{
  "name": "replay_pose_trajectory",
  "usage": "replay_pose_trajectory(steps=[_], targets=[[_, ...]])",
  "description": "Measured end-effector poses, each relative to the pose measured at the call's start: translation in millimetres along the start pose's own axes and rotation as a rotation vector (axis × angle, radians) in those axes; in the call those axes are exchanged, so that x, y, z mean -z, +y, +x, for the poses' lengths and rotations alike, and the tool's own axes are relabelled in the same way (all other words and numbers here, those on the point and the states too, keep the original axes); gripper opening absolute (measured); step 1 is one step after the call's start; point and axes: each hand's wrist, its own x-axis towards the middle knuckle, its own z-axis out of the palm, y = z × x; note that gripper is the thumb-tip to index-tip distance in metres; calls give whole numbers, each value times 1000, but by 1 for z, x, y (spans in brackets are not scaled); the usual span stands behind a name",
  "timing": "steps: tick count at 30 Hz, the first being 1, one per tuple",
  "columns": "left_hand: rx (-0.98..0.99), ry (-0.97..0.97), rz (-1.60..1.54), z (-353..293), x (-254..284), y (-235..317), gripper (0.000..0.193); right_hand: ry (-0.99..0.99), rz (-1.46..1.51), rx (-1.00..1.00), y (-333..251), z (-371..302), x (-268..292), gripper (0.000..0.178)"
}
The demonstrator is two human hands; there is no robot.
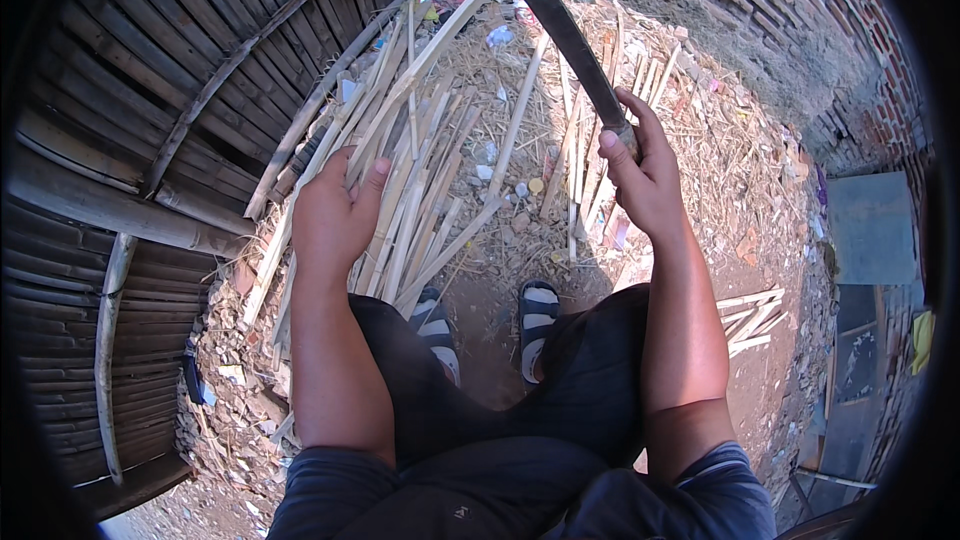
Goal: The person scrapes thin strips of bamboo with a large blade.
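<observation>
In my right hand (648,172) is a machete (560,25), its dark broad blade pointing up and away to the left. The fingers and thumb close round it near the base of the blade; most of the handle is hidden in the palm. My left hand (338,202) closes on a long pale bamboo strip (440,42), which slants up to the right toward the blade's tip. Below and beside that hand lies a loose pile of split bamboo strips (425,170).
A bamboo-slat wall (110,140) rises at the left, a brick wall (800,0) at the far right. More strips (575,155) lie ahead on ground littered with shavings and rubbish. A small bundle (750,318) lies right of my knee. My sandalled feet (538,325) stand between my knees.
</observation>
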Motion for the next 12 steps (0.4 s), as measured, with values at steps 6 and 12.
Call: replay_pose_trajectory(steps=[6, 12], targets=[[-80, -33, -47, 0, -4, -7, 51, 3, 394, -172, 0, 1, -5, 70], [-83, -153, -60, -2, 2, 1, 50, -126, 235, -254, 13, 7, 0, 83]])
